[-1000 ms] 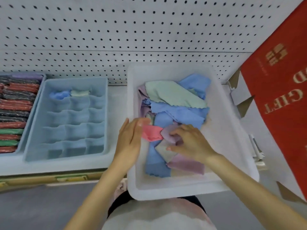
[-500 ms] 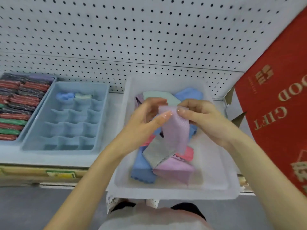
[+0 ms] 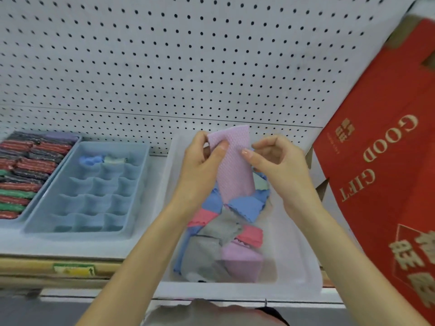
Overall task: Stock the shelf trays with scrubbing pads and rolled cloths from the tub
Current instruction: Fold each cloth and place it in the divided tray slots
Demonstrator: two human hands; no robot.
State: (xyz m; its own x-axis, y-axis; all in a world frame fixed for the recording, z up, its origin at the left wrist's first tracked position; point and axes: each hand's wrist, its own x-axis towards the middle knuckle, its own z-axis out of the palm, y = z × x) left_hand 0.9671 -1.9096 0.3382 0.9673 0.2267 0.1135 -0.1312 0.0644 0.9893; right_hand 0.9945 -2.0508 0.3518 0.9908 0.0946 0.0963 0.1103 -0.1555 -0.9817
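Head view: scrubbing pads (image 3: 26,165) partly off-frame

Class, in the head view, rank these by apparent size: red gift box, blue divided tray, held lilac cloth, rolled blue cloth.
1. red gift box, cut off at the edge
2. blue divided tray
3. lilac cloth, enlarged by nearness
4. rolled blue cloth

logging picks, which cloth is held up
The lilac waffle-textured cloth, pinched by the left hand and right hand; the others lie in the clear plastic tub.
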